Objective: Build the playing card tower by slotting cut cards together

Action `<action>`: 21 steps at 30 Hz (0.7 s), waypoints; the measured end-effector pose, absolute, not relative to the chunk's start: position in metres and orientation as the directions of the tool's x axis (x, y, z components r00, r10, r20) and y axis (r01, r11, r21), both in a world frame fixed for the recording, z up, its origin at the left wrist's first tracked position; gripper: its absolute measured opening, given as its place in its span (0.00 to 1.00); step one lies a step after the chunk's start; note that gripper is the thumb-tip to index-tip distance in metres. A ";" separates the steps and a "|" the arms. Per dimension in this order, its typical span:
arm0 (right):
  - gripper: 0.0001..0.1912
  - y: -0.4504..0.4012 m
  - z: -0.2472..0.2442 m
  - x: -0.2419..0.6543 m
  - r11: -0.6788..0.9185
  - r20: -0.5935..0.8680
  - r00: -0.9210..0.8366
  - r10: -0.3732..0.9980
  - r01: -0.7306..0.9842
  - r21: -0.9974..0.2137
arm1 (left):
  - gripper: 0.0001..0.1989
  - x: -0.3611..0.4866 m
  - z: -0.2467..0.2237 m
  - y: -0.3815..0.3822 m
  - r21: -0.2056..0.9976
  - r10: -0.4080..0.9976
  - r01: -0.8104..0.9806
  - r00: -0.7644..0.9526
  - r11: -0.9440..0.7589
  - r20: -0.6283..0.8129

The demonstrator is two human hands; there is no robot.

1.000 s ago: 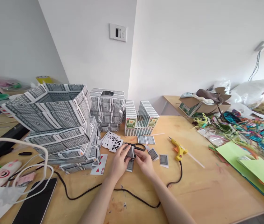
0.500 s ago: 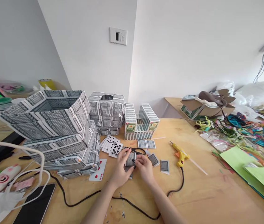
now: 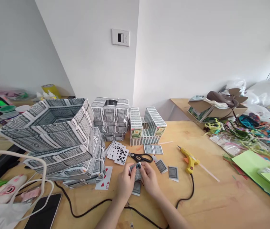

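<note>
Between my left hand [image 3: 126, 180] and my right hand [image 3: 149, 178] is a patterned playing card [image 3: 137, 173], its back facing up. Both thumbs press on its top edge, and the fingers of each hand are closed around its sides. Below it, another face-down card [image 3: 136, 188] lies on the table, partly covered by my hands. Black-handled scissors [image 3: 141, 157] lie just beyond my fingers. A fan of club cards [image 3: 118, 153] spreads to the left of the scissors, with a three of hearts [image 3: 104, 179] nearer me. Face-down cards [image 3: 161, 166] rest right of my right hand.
Large structures of folded cards [image 3: 60, 136] rise at the left, with another [image 3: 111, 117] behind. A stack of card boxes [image 3: 146, 140] stands at the back. A yellow glue gun [image 3: 189, 160] lies right, its black cord [image 3: 184, 198] crossing the front. A phone [image 3: 44, 212] is front left.
My hands have drawn nearer to me and tilted the card, with both thumbs now together on its upper edge. The scissors show more fully. The view has shifted slightly.
</note>
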State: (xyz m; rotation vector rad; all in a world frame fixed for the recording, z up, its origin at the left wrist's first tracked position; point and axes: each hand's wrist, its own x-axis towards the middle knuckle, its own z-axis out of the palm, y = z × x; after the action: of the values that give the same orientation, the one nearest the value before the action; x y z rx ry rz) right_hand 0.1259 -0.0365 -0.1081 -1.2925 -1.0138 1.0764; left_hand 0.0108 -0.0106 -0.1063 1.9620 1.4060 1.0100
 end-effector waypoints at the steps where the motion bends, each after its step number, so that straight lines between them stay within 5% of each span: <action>1: 0.18 -0.034 -0.107 0.128 -0.033 -0.054 0.202 0.978 -0.104 -0.994 | 0.13 0.008 -0.104 -0.007 0.763 0.946 0.560 0.163 -0.324 0.281; 5: 0.17 -0.029 -0.108 0.139 -0.069 -0.133 0.276 0.952 -0.228 -0.971 | 0.14 -0.011 -0.100 0.011 0.619 0.895 0.692 0.088 -0.371 0.437; 10: 0.16 -0.026 -0.114 0.148 -0.084 -0.192 0.329 0.925 -0.315 -0.945 | 0.21 -0.025 -0.119 0.029 0.439 0.847 0.787 0.187 -0.432 0.498; 18: 0.16 -0.020 -0.118 0.153 -0.079 -0.252 0.317 0.914 -0.470 -0.879 | 0.23 -0.021 -0.127 0.029 0.478 0.843 0.773 0.134 -0.418 0.520; 21: 0.26 -0.021 -0.115 0.152 -0.090 -0.216 0.272 0.938 -0.410 -0.908 | 0.23 -0.019 -0.121 0.026 0.542 0.839 0.741 0.053 -0.396 0.541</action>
State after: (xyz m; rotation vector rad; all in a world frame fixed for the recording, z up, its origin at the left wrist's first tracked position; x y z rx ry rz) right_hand 0.1515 -0.0209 -0.1155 -1.1503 -0.6065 1.2475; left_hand -0.0188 0.0261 -0.1209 2.1908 1.6551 1.2678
